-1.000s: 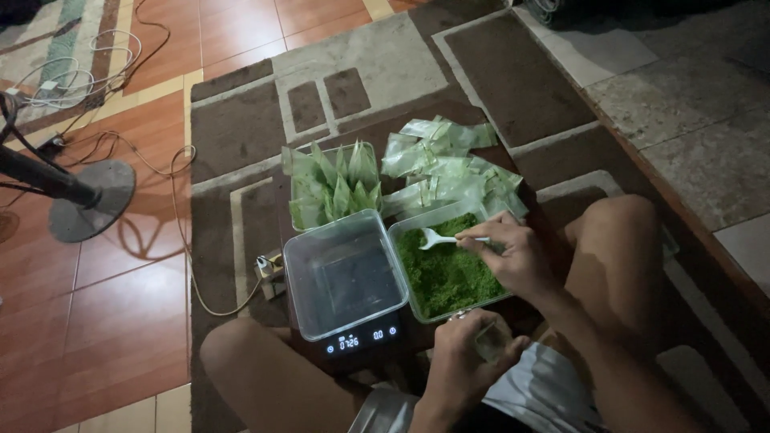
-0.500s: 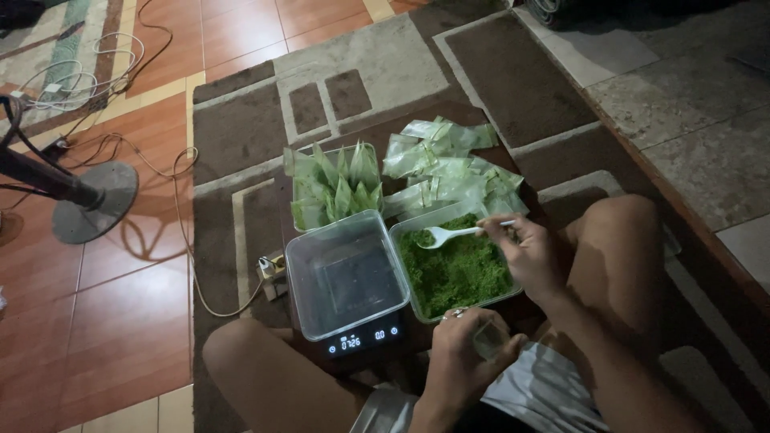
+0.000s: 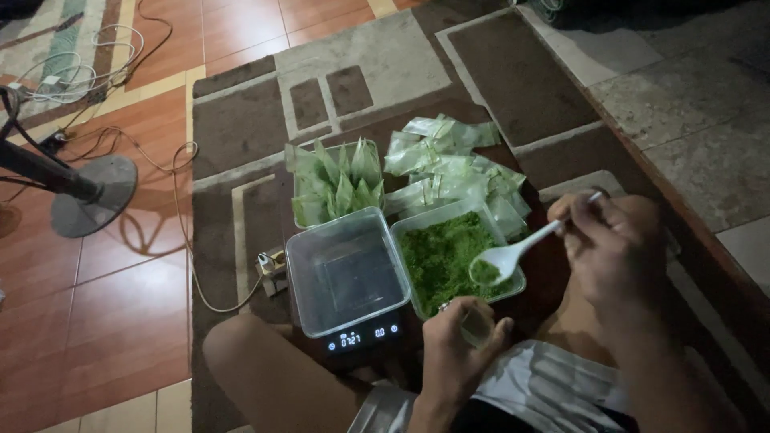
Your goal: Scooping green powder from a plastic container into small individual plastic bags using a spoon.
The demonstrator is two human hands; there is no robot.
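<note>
Rug (image 3: 377, 64) w/ scale (image 3: 361, 337) carrying empty clear tub (image 3: 345, 273); tub of green flakes (image 3: 449, 248) just beside. Right hand (image 3: 618, 240) pinches white spoon (image 3: 509, 255), loaded, over flakes. Left hand (image 3: 461, 345) grips small clear bag (image 3: 475, 325) near spoon. Best keep spoon level, bag mouth wide, tip slowly.

So in front of me: three clear plastic containers, one empty on the scale (image 3: 357, 337), one full of green powder (image 3: 443, 252), one stuffed with filled packets (image 3: 333, 184). One white spoon (image 3: 513, 252), one digital scale, one standing fan (image 3: 76, 180). The loose pile of packets (image 3: 453, 164) is too jumbled to count.
</note>
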